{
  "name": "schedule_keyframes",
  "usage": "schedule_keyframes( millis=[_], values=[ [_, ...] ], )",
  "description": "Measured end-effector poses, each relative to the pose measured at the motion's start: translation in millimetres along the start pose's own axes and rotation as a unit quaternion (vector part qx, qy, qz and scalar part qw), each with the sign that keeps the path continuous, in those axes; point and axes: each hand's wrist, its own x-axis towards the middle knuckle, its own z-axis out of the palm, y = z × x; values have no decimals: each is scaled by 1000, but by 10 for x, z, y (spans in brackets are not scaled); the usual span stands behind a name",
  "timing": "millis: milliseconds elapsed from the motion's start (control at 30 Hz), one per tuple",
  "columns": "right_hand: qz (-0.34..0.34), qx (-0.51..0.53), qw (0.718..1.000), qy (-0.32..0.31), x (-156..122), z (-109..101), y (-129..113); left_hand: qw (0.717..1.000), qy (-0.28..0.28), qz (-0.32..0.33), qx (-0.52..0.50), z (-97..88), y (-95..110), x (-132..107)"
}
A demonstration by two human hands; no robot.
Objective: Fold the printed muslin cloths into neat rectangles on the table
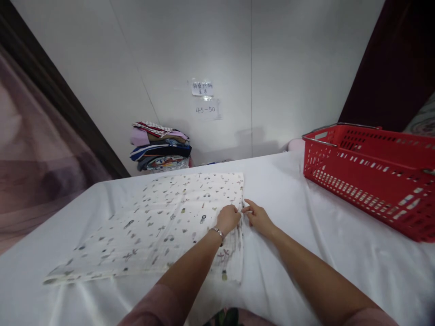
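Basket: red, with perforated sides (367, 181), on the white-covered worktop (282, 181); probably set aside so the cloth can lie flat while the basket stays within reach.
Cloth: lies on the worktop, left of the basket and well apart from it, spread wide, likely so its edges can be seen and evened.
Left hand (229, 218): on the cloth (163, 217), at the edge facing the basket; fingers bent and seemingly pinching that edge, perhaps because the layers meet there and could slip.
Right hand (260, 219): between that edge and the basket; index finger extended, other fingertips at the cloth; whether they grip it, I cannot tell. Coming from the basket side, it seems placed to work the edge opposite the left hand.
Cloth's look: off-white, thin and soft-looking, scattered with small motifs in grey, green and brown, some like rainbows; a faint crease crosses its middle, the edge toward the basket looks bunched, and the near edge shows layers.
Pile (161, 147): folded fabrics stacked far left of the basket, beyond the cloth, presumably there to leave the worktop's middle usable.
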Motion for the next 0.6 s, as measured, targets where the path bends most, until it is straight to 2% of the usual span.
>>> schedule_keyframes(
  millis=[100,300,467,600],
  values=[
    [8,-18,1000,6,15,7,10,1000,10,17,8,18,34,-63],
    [30,15,999,8,50,9,42,998,11,32,45,37,61,-113],
    [14,34,999,10,38,7,70,997,12,43,65,57,91,-154],
    [-15,14,1000,12,7,-9,69,995,10,50,82,59,118,-293]
  ],
)
